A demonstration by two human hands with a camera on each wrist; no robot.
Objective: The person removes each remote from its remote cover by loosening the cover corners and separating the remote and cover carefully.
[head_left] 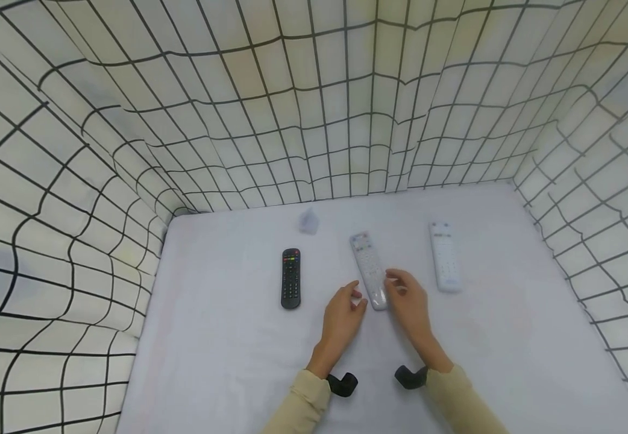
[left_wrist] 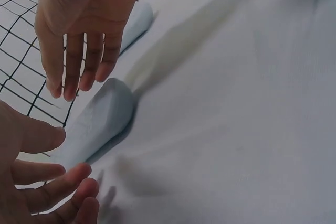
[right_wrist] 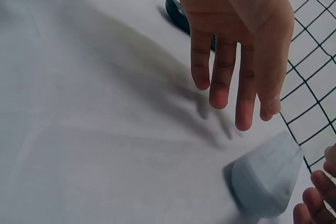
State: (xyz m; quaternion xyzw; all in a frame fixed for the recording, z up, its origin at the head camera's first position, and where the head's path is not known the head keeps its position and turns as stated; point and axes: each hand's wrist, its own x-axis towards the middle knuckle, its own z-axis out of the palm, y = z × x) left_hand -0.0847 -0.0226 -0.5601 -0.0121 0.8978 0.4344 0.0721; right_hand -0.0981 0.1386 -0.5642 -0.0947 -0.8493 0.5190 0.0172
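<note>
A white remote control [head_left: 368,268], its lower end shiny as if wrapped in clear plastic, lies slightly tilted on the white surface between both hands. On its left side hovers my left hand [head_left: 343,313], fingers loosely bent and holding nothing. My right hand [head_left: 410,306] is close by the remote's right edge, fingers relaxed; contact cannot be made out. In the left wrist view, the near end of the remote [left_wrist: 107,114] shows between the right hand [left_wrist: 89,19] and the left fingers [left_wrist: 58,187]. From the right wrist, the left hand [right_wrist: 241,35] hangs above the cloth.
A black remote [head_left: 291,278] lies to the left, and another white remote [head_left: 445,257] to the right. Behind them sits a small crumpled translucent piece [head_left: 309,221]. White curtains with a black grid [head_left: 341,144] enclose the back and sides of the white-covered table [head_left: 211,337].
</note>
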